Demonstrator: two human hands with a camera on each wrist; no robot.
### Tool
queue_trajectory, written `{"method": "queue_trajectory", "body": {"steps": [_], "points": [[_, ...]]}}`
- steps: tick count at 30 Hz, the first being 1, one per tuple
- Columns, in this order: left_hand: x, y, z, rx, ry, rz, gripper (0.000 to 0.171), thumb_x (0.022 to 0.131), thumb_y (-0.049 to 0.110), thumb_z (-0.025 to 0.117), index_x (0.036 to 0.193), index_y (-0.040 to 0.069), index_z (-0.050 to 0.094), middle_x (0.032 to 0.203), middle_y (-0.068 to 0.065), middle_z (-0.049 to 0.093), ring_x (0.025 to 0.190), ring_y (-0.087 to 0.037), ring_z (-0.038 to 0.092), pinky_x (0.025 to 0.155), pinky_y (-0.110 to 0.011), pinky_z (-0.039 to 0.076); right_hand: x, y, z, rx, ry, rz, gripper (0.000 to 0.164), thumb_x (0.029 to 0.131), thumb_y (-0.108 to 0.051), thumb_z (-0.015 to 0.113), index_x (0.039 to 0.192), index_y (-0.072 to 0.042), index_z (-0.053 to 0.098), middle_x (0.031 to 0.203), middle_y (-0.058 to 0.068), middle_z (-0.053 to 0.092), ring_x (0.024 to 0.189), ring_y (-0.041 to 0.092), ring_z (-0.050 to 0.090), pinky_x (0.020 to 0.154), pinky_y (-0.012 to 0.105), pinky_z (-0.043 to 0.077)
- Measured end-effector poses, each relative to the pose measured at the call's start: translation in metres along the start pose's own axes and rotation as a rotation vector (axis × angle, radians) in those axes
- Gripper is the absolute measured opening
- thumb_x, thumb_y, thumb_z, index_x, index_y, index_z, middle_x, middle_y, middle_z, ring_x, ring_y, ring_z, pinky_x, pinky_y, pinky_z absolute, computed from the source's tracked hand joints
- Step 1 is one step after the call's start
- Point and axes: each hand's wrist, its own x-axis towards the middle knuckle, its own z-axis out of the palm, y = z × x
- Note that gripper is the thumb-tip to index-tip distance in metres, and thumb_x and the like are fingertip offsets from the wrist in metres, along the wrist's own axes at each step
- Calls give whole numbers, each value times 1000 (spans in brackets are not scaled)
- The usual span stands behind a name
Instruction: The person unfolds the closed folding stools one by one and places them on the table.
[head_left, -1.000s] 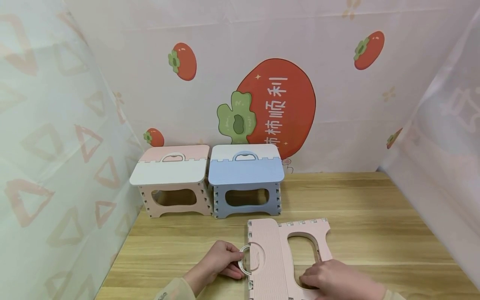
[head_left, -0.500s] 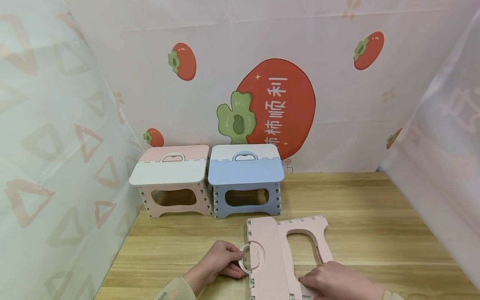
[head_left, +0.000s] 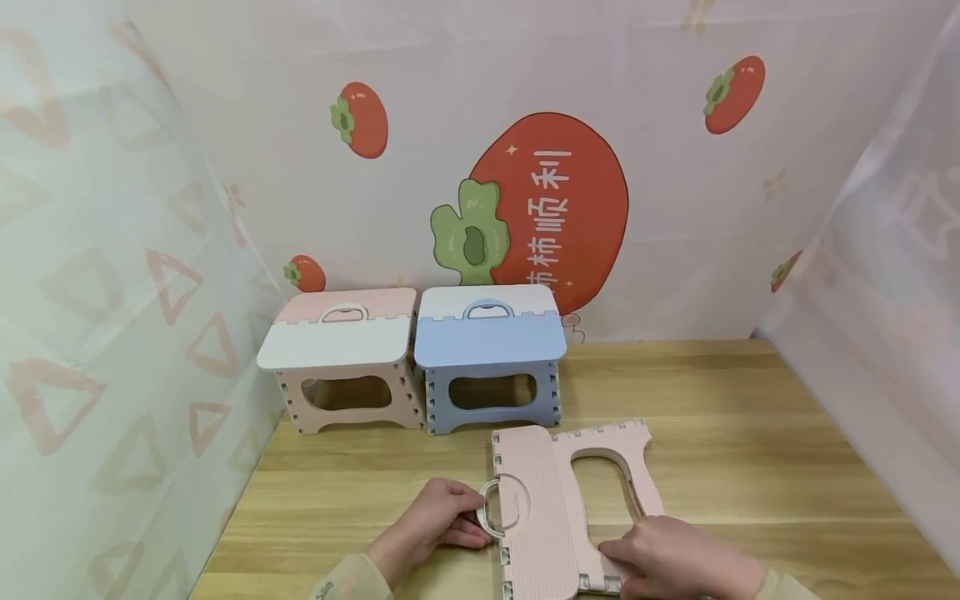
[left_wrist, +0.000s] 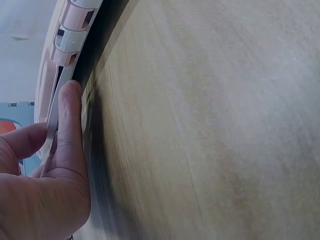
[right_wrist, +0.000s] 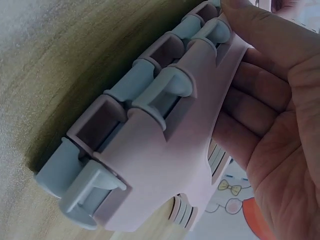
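A folded pink step stool (head_left: 542, 533) lies close over the table in front of me, its legs folded out to the right. My left hand (head_left: 437, 527) pinches the stool's white loop handle (head_left: 486, 526) between thumb and fingers. In the left wrist view, the handle (left_wrist: 54, 112) runs between thumb and forefinger, low beside the wood. With my right hand (head_left: 678, 557) I grip the leg frame at its near right side. The right wrist view has the thumb on one face and the fingers behind, next to grey and pink hinge knuckles (right_wrist: 162, 95).
Behind, two unfolded stools stand side by side: a pink-and-white one (head_left: 337, 346) at left and a blue-and-white one (head_left: 491, 342) beside it. The wooden table (head_left: 735, 433) ends at a white printed backdrop (head_left: 675, 275), with cloth walls left and right.
The folded stool has shifted slightly away from me, and its near hinged edge now shows more. Both hands keep their hold. The standing stools have not moved.
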Motion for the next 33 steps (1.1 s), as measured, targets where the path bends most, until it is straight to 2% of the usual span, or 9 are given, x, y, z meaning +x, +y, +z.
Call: {"method": "queue_trajectory", "body": {"steps": [7, 18, 23, 33], "points": [[2, 7, -5, -6, -4, 12, 26, 100, 10, 62, 113, -13, 65, 79, -19, 73, 65, -22, 74, 67, -37, 64, 7, 0, -8, -2, -62, 59, 33, 76, -29, 85, 81, -24, 52, 64, -24, 27, 55, -11, 22, 49, 8, 23], [2, 7, -7, -23, -9, 10, 26, 100, 9, 62, 114, -14, 64, 79, -19, 74, 65, -21, 74, 68, -37, 64, 10, -4, -11, -24, -91, 58, 34, 79, -36, 84, 81, -25, 52, 64, -23, 27, 54, -8, 25, 50, 9, 23], [2, 6, -6, -17, -10, 0, 26, 101, 9, 62, 114, -13, 64, 80, -19, 74, 65, -20, 74, 68, -37, 64, 11, -7, -9, -41, -87, 74, 36, 77, -37, 84, 76, -26, 50, 63, -23, 26, 53, -7, 24, 49, 9, 22], [1, 3, -4, -9, -13, -17, 27, 101, 11, 62, 115, -13, 65, 80, -19, 74, 66, -21, 74, 68, -37, 64, 9, -10, -5, -59, -74, 95, 38, 71, -30, 84, 71, -26, 47, 61, -23, 25, 52, -8, 21, 47, 10, 18]]}}
